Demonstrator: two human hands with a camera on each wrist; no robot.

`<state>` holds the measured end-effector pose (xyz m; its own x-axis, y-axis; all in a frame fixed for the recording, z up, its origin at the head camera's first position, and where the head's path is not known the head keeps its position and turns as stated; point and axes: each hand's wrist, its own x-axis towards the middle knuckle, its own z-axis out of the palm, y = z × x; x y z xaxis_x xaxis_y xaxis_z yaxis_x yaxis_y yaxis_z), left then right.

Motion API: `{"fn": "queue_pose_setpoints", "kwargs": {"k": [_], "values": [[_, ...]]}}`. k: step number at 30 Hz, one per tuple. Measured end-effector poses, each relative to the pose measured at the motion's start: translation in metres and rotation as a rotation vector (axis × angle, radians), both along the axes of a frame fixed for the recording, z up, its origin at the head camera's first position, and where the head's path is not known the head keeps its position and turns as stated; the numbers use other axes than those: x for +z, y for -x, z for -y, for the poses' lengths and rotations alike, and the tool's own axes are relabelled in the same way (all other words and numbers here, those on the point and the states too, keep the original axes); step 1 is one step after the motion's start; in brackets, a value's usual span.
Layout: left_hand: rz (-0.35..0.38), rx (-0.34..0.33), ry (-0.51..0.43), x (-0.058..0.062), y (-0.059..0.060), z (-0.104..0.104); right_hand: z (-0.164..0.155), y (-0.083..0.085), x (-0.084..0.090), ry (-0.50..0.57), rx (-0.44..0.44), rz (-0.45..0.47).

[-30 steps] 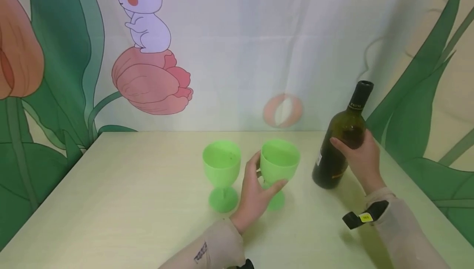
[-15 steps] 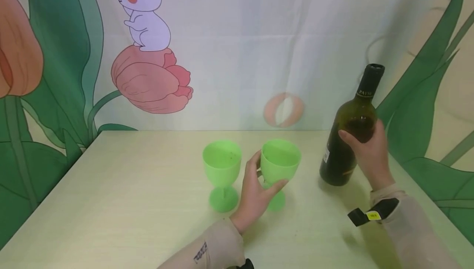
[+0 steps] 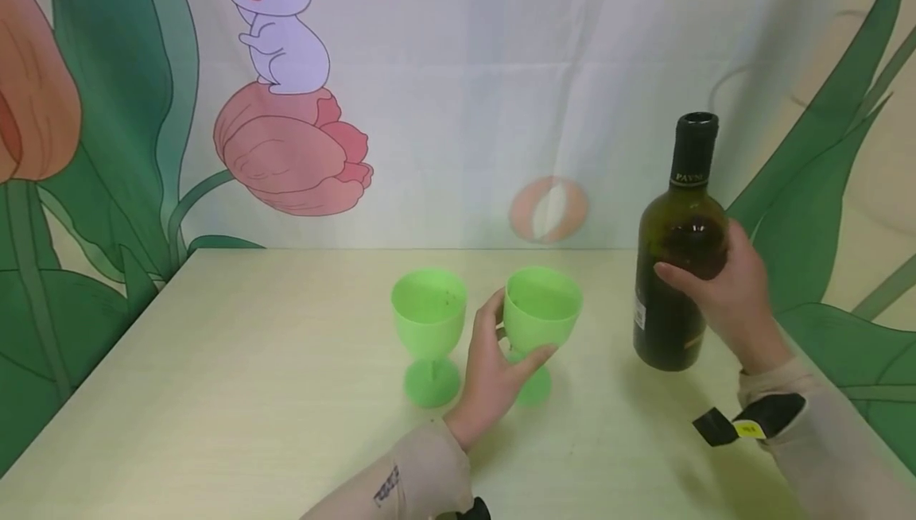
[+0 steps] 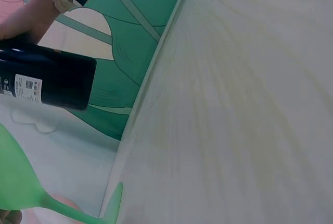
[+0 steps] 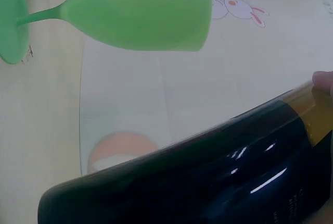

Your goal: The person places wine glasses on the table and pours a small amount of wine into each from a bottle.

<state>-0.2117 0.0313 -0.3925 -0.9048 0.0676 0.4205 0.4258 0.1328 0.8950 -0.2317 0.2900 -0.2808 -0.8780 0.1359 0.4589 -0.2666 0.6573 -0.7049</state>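
In the head view, my left hand (image 3: pixel 492 373) holds the right-hand green goblet (image 3: pixel 544 309) low on its bowl, thumb in front and fingers partly hidden behind. The goblet stands on the table. Just left of that hand stands a second green goblet (image 3: pixel 429 317), untouched. My right hand (image 3: pixel 737 297) grips a dark green wine bottle (image 3: pixel 676 297) round its body, its thumb across the front. The bottle is nearly upright, its mouth uncovered. In the left wrist view, the bottle's base (image 4: pixel 86 81) appears raised off the table. The right wrist view shows the bottle (image 5: pixel 208 166) below the held goblet (image 5: pixel 140 13).
The pale table (image 3: pixel 250 369) spreads out to the left of the goblets. Behind it hangs a cloth (image 3: pixel 458 106) printed with a rabbit and tulips. Green printed leaves (image 3: pixel 809 250) flank the table's right edge.
My right hand has moved right with the wine bottle, which rose and then straightened from its tilt to nearly upright. The left hand and both goblets have stayed put.
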Motion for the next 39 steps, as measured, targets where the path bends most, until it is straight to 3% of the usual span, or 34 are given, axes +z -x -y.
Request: {"fn": "queue_pose_setpoints", "kwargs": {"k": [16,20,25,39], "values": [[0.017,-0.014,0.0,-0.002,0.0,0.0,-0.01,-0.021,0.0,-0.409,0.212,-0.049],[0.01,-0.013,0.001,-0.001,0.0,0.0,-0.01,-0.022,-0.003,-0.499,0.284,-0.108],[0.01,-0.018,-0.002,-0.001,0.001,0.001,-0.011,-0.021,-0.008,-0.554,0.363,-0.183],[0.006,0.0,0.004,0.0,0.001,0.002,-0.013,-0.018,-0.007,-0.723,0.444,-0.208]]}}
